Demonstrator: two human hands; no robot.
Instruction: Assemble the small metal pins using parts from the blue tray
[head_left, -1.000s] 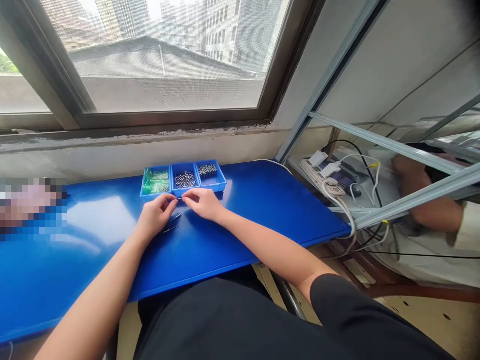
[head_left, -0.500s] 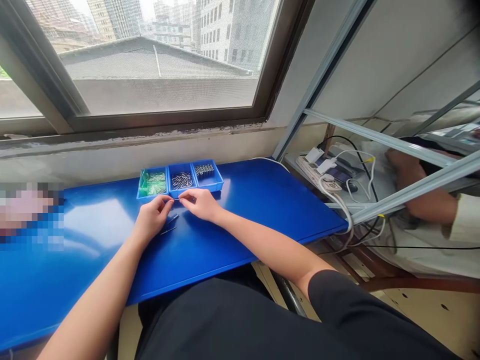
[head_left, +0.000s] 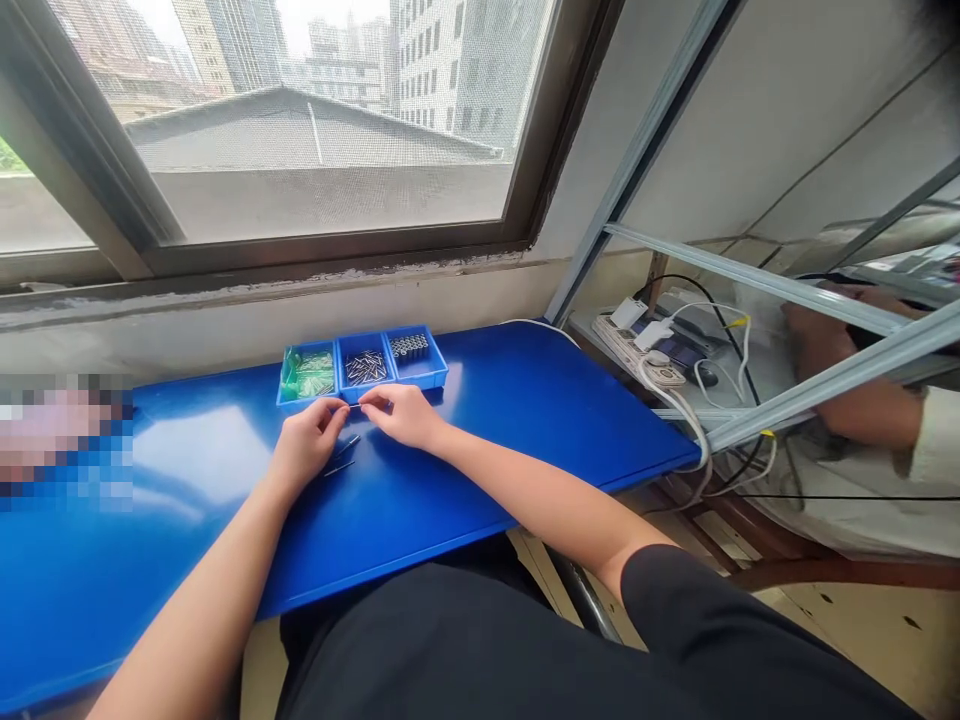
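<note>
My left hand (head_left: 306, 440) and my right hand (head_left: 405, 416) meet just in front of the blue bins, fingers pinched. Between their fingertips runs a thin rod-like piece (head_left: 355, 406), too small to identify. Two slim dark metal rods, an upper one (head_left: 348, 444) and a lower one (head_left: 341, 468), lie on the table beside my left hand. Behind my hands stand three joined blue bins (head_left: 421, 381). The left one contains clear and green plastic pieces (head_left: 313, 374), the middle one loose metal pins (head_left: 365, 367), the right one upright small metal cylinders (head_left: 409, 346).
The glossy blue table (head_left: 480, 450) runs along the wall beneath a window. At right, a metal frame (head_left: 757, 280) separates it from a surface with a power strip (head_left: 637, 340) and cables. Another person's arm (head_left: 862, 400) reaches in there. A blurred patch covers the table's left end.
The view has shifted slightly. My hands keep the same pinch on the thin piece, and the rods and bins stay put. The other person's arm has moved a little.
</note>
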